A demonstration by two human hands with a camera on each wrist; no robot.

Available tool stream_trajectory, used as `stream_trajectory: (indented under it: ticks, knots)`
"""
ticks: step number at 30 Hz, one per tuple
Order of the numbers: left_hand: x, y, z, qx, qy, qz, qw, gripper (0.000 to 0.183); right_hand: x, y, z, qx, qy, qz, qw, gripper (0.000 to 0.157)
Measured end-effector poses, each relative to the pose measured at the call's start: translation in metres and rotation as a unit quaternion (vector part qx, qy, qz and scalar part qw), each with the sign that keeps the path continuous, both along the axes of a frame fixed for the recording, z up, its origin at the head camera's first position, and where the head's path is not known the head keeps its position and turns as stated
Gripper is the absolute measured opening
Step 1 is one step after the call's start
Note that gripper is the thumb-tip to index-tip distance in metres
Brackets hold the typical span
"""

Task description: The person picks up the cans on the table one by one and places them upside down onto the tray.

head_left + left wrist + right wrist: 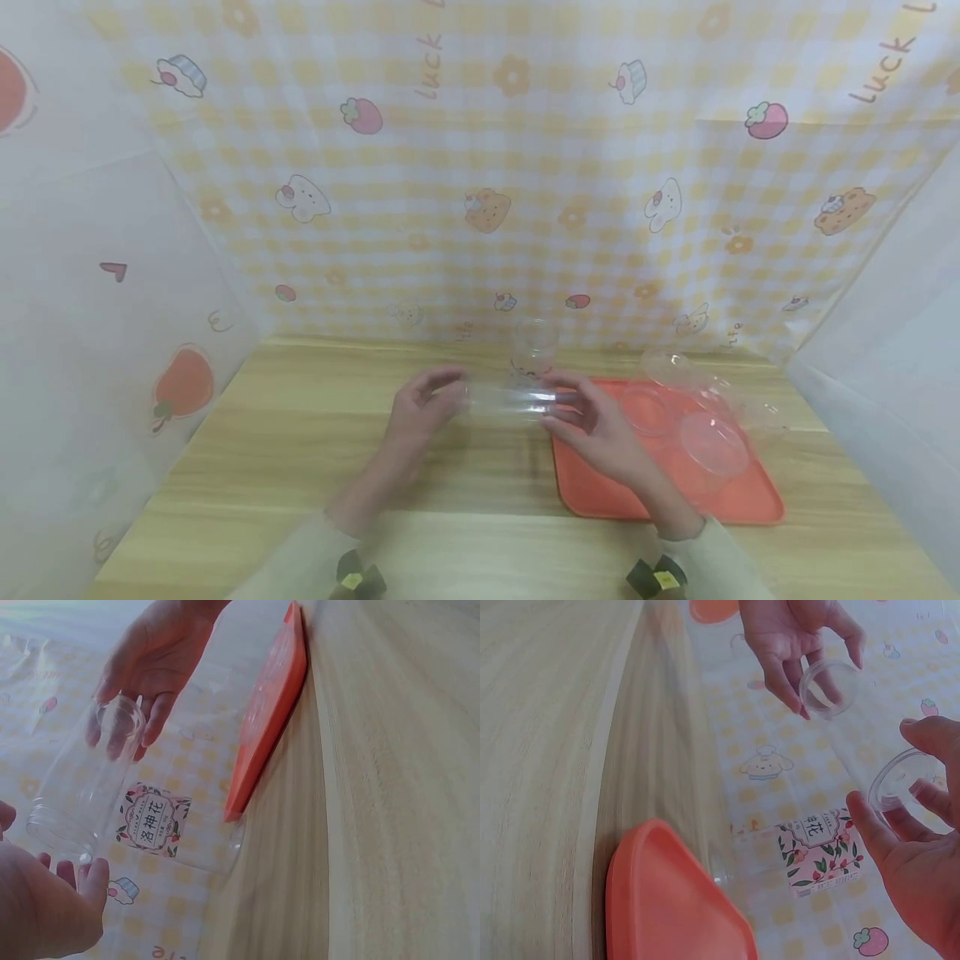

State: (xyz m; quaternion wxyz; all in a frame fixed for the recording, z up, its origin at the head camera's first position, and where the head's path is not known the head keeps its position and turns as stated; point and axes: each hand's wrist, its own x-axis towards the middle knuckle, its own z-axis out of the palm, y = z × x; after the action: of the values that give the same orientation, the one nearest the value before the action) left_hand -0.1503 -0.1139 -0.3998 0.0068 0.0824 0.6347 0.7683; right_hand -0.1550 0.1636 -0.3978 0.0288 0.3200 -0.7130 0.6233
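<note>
A clear plastic jar (506,402) lies sideways in the air between my two hands. My right hand (596,429) grips it round its closed base, thumb on one side and fingers on the other. At the threaded mouth, my left hand (423,408) holds the rim, with fingertips (94,879) right at the edge. The left hand looks blurred in the head view. Behind them a second clear jar (536,340) stands upright on the table; its pink floral label (154,819) shows in both wrist views.
To the right, an orange-red tray (600,497) lies on the wooden table (300,467), holding clear round lids (714,444). More clear pieces (667,367) sit along its far and right edges. A checked cloth (420,167) hangs behind the table.
</note>
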Motion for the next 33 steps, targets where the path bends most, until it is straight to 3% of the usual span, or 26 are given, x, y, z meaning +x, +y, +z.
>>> stream_trajectory:
  ticks: [10,15,22,29,33]
  knots:
    - [-0.006,-0.001,0.001,-0.001,0.008,0.013,0.9999,0.04,-0.001,0.006,0.001,-0.015,0.004,0.016,1.0,0.054]
    - [-0.009,-0.001,0.0,-0.011,0.009,0.011,0.9998,0.041,0.0,0.012,0.002,0.0,-0.017,0.012,1.0,0.055]
    - [-0.011,-0.003,-0.002,-0.052,0.009,0.001,0.9986,0.039,0.002,0.022,0.006,0.03,-0.021,0.009,0.999,0.054]
    - [-0.016,-0.006,-0.004,-0.105,0.046,0.003,0.9935,0.038,0.003,0.031,0.012,0.061,-0.021,-0.01,0.998,0.054]
    - [-0.017,-0.009,-0.001,-0.127,0.045,0.007,0.9908,0.037,0.003,0.036,0.016,0.08,-0.018,-0.01,0.997,0.055]
